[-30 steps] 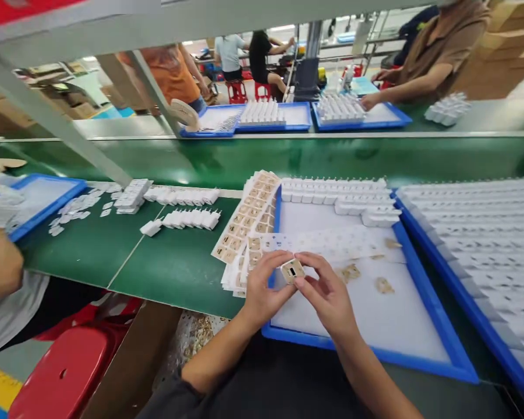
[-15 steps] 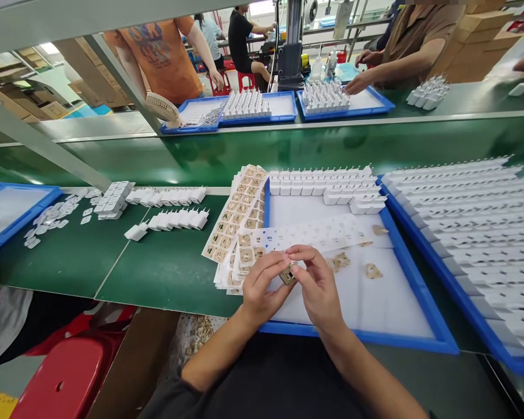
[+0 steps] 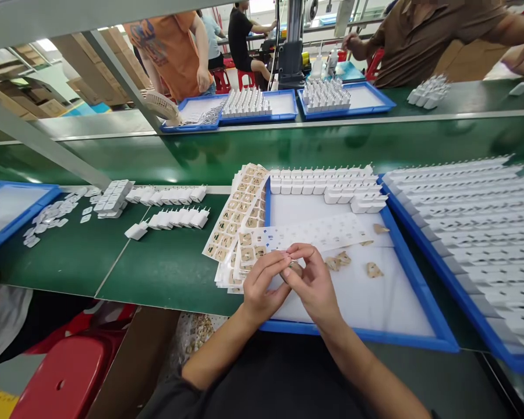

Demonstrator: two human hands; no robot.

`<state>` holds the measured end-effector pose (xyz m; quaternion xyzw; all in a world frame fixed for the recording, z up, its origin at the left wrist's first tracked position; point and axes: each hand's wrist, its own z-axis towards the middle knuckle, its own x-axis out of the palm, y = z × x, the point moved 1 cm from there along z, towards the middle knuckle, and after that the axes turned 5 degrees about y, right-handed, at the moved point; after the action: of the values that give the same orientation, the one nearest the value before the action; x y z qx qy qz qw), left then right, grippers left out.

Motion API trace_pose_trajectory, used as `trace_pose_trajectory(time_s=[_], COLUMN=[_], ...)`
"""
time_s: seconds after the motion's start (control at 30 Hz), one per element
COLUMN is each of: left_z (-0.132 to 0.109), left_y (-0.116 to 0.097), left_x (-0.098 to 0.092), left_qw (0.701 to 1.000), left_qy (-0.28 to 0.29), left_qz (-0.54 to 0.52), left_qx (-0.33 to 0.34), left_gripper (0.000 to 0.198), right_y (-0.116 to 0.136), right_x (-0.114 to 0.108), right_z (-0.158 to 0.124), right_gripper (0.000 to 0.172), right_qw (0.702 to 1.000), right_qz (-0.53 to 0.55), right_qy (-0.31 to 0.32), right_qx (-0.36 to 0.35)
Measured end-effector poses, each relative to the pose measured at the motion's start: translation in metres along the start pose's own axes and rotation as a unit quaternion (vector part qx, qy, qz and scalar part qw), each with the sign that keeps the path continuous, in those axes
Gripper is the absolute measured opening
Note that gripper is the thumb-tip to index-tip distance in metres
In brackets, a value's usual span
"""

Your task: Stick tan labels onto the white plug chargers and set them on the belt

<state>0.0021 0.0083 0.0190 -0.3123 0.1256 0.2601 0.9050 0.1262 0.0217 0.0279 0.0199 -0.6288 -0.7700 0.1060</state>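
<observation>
My left hand (image 3: pixel 264 285) and my right hand (image 3: pixel 314 285) meet over the near part of a blue-rimmed tray (image 3: pixel 419 297). Between their fingertips is a small plug-in charger (image 3: pixel 293 267) with a brownish face, mostly covered. The right thumb lies across that face; the left fingers grip its other side. Just left of my hands are fanned sheets of brown square stickers (image 3: pixel 231 224). A translucent backing sheet (image 3: pixel 318 234) lies across the tray beyond them. Crumpled brown sticker scraps (image 3: pixel 374 269) rest to the right. White chargers (image 3: pixel 327 186) stand in rows at the tray's far end.
A second blue tray (image 3: pixel 498 343) full of white chargers stands on the right. Left on the green bench are charger rows (image 3: pixel 179 219), stacked white housings (image 3: pixel 113 198) and loose white plates (image 3: pixel 55 215). A red stool (image 3: pixel 61 378) is below. Co-workers are across the line.
My right thumb has slid over the charger's face, hiding its openings. Both hands stay in place. Across the line, the brown-shirted person has drawn a hand back from the tray.
</observation>
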Motion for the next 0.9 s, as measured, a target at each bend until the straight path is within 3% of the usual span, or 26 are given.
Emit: trace_pose_trajectory(time_s=[0.13, 0.27, 0.37, 0.47, 0.57, 0.6, 0.67, 0.77, 0.83, 0.9], left_z=[-0.001, 0.000, 0.000, 0.001, 0.001, 0.000, -0.002, -0.004, -0.005, -0.004], left_y=[0.001, 0.002, 0.001, 0.001, 0.004, 0.007, 0.014, 0.028, 0.039, 0.052], left_x=[0.000, -0.003, -0.005, -0.007, -0.010, -0.012, -0.016, -0.025, -0.035, -0.049], left_qw=[1.000, 0.999, 0.999, 0.999, 0.992, 0.988, 0.978, 0.964, 0.960, 0.960], left_qy=[0.003, 0.005, 0.012, 0.017, 0.039, 0.048, 0.057, 0.047, 0.034, 0.012], left_qz=[-0.015, -0.016, -0.007, -0.016, -0.039, -0.038, -0.029, -0.045, -0.060, -0.040], left_qx=[-0.009, -0.038, -0.033, -0.046, -0.111, -0.139, -0.197, -0.258, -0.273, -0.277], left_gripper=[0.038, 0.035, 0.036, 0.038, 0.035, 0.034, 0.032, 0.036, 0.039, 0.041], right_y=[0.002, 0.011, 0.020, 0.024, 0.025, 0.025, 0.025, 0.019, 0.009, -0.003], right_x=[-0.004, -0.019, -0.029, -0.031, -0.029, -0.030, -0.038, -0.067, -0.094, -0.119], right_z=[0.000, 0.006, 0.011, 0.011, 0.002, -0.001, -0.006, -0.009, -0.008, -0.008], right_gripper=[0.028, 0.015, 0.009, 0.015, 0.029, 0.030, 0.024, 0.011, 0.018, 0.030], right_qw=[0.998, 0.993, 0.976, 0.935, 0.880, 0.874, 0.892, 0.929, 0.914, 0.880], right_qz=[-0.050, -0.092, -0.184, -0.290, -0.337, -0.329, -0.292, -0.302, -0.386, -0.460], right_qy=[0.023, 0.077, 0.070, 0.042, 0.058, 0.078, 0.116, 0.117, 0.100, 0.107], right_qx=[0.017, -0.016, -0.093, -0.199, -0.331, -0.350, -0.324, -0.177, -0.074, -0.043])
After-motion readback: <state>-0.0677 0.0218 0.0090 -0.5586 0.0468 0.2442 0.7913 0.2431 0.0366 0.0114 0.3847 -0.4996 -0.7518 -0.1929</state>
